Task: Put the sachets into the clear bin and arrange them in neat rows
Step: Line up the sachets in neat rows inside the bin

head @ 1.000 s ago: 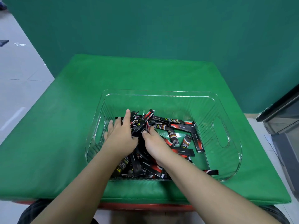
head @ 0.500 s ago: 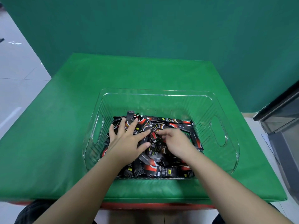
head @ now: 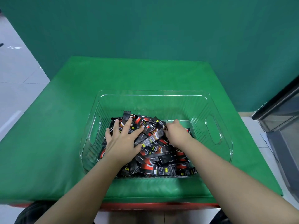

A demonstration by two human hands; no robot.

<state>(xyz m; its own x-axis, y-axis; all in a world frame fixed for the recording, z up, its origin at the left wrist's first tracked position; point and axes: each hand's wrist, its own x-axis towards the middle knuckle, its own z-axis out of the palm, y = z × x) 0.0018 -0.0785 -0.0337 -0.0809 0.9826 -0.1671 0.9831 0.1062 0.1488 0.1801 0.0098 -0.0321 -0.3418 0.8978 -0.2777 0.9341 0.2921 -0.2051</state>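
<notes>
A clear ribbed bin point(head: 215, 152) with cut-out side handles sits on the green table. Several black-and-red sachets point(head: 155, 157) lie jumbled across its floor, heaped toward the left and front. My left hand point(head: 120, 139) lies flat on the left part of the heap, fingers spread and straight. My right hand point(head: 177, 132) is at the heap's right back part, its fingers curled down into the sachets; the fingertips are hidden, so whether they pinch a sachet is unclear.
The green padded table point(head: 56, 143) extends around the bin on all sides, with a red front edge. A green wall stands behind. A dark metal cabinet point(head: 281, 113) is at the right; tiled floor lies to the left.
Both hands have moved toward the back of the bin and apart. The sachets were pushed from a scattered spread into a denser heap filling the left and front.
</notes>
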